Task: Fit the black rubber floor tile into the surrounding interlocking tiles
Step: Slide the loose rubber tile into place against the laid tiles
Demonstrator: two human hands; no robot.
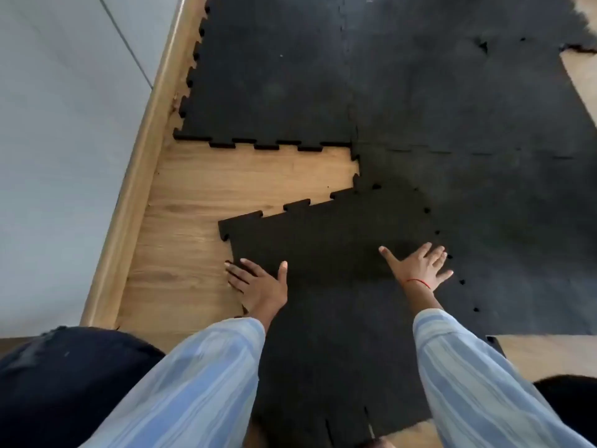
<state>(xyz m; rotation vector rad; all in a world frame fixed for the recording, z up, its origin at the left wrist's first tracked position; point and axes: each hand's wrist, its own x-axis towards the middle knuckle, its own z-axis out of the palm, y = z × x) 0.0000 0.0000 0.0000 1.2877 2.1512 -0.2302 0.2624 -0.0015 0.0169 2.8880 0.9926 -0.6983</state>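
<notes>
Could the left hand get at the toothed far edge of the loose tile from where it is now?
Probably yes. The left hand rests on the loose tile at its left edge, and only bare wooden floor and open tile surface lie between it and that far edge.

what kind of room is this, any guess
Probably an indoor room being fitted with gym-style flooring, perhaps a home gym or playroom. Black interlocking rubber tiles cover most of a wood-look floor, a wooden skirting board runs along a pale wall, and one loose tile lies askew.
</notes>
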